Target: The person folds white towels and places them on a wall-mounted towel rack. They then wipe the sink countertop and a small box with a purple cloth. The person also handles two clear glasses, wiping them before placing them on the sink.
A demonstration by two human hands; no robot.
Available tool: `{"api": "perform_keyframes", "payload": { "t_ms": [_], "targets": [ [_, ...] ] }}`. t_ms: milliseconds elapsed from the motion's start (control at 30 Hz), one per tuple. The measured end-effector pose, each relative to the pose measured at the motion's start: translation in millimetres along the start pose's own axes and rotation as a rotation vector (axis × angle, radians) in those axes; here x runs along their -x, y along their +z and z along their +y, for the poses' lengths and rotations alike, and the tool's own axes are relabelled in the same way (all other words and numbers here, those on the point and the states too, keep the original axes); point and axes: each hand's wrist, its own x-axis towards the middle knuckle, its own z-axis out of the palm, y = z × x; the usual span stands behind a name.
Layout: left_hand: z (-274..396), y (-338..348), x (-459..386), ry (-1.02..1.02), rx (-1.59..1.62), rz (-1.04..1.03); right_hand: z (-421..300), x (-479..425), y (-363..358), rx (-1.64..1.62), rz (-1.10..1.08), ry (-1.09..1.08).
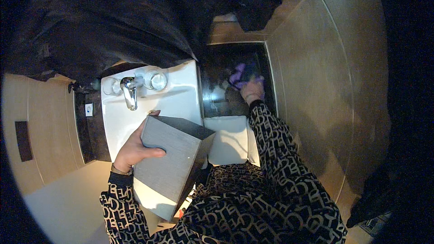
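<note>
My left hand (135,149) grips a grey box-shaped container (171,156) by its side, thumb laid across the broad face. It is tilted over the front edge of a white washbasin (183,98). To the right, my right hand (252,89) holds a purple cloth (241,74) against the dark, glossy countertop (217,61). Part of the cloth is blurred and dark, so its full outline is unclear. Folded white towels (229,139) lie between the container and my right forearm.
A chrome faucet (130,93) stands on the basin, with a clear glass (157,80) on its right and another glass (112,86) on its left. A small white card (89,109) is on the dark counter at left. A tiled wall (305,57) bounds the right side.
</note>
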Motion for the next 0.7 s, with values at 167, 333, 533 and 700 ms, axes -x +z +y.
{"api": "perform_keyframes", "payload": {
  "t_ms": [167, 333, 533, 700],
  "targets": [
    [-1.1, 1.7, 5.2, 0.008, 0.006, 0.026, -71.4, 73.5, -71.6, -0.033, 0.103, 0.045],
    [-6.8, -1.7, 4.0, 0.01, 0.012, 0.031, -55.4, 130.2, -50.1, -0.243, -0.122, 0.229],
    [4.7, 6.2, 4.3, -0.001, 0.064, 0.02, -62.9, 65.3, -59.7, -0.112, 0.124, 0.099],
    [5.4, 5.9, 1.6, -0.021, 0.086, 0.015, -88.1, 35.0, -58.8, -0.067, 0.182, -0.093]
  ]
}}
